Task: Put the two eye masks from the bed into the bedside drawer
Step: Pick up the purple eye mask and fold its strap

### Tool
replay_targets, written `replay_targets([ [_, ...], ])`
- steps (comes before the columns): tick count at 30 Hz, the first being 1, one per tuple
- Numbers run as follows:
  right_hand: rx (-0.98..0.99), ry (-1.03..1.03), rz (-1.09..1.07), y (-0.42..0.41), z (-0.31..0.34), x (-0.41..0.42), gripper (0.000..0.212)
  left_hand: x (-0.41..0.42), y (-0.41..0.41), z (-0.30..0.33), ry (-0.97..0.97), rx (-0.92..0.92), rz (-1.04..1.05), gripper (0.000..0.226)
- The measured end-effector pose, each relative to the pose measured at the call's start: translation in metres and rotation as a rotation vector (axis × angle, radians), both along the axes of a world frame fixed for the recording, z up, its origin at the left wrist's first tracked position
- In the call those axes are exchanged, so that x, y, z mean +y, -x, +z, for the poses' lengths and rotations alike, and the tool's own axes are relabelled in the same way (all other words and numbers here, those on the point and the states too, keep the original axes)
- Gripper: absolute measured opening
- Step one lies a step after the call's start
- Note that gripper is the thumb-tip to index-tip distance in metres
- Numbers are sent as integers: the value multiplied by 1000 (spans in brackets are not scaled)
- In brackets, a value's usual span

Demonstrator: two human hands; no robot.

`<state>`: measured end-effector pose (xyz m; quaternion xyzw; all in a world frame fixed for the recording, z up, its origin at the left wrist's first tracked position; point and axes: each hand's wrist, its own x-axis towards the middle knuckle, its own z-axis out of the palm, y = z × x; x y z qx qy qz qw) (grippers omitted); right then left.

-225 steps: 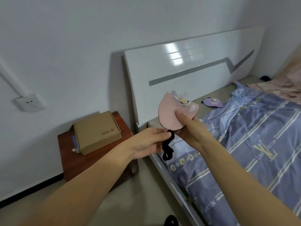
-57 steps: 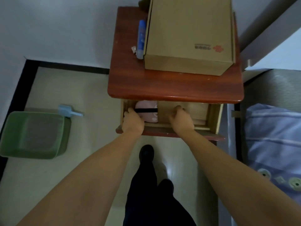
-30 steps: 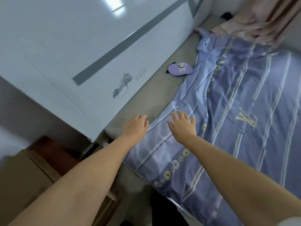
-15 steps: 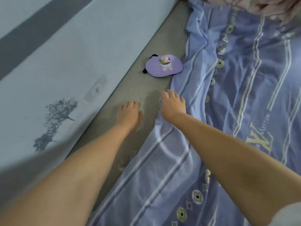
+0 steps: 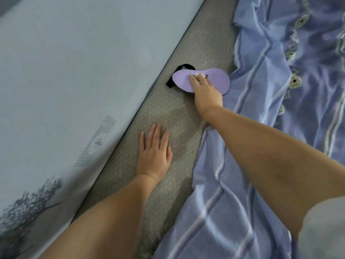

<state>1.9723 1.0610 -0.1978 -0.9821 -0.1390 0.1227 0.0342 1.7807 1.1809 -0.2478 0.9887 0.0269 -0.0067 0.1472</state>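
Note:
A purple eye mask with a black strap lies flat on the grey mattress, close to the headboard. My right hand rests on top of the mask, fingers spread over its middle and covering the small picture there. Whether the fingers grip it I cannot tell; the mask still lies on the mattress. My left hand lies flat and open on the mattress, nearer to me and apart from the mask. The bedside drawer and the pink mask are out of view.
The white headboard runs along the left, right beside the mask. A rumpled blue striped sheet covers the bed to the right, its edge touching the mask's right end.
My right hand has reached forward from the sheet's edge onto the purple mask. My left hand has come down flat on the mattress. The view has moved closer to the mask.

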Motion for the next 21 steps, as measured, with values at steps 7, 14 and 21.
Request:
replay_targets([
  [7, -5, -765, -155, 40, 47, 3, 53, 0, -1, 3, 40, -21, -6, 42],
  [14, 380, -1087, -396, 138, 135, -44, 13, 1, 12, 141, 1202, 137, 570, 15],
  [21, 611, -1400, -112, 297, 290, -132, 37, -73, 165, 334, 1151, 178, 0, 32],
])
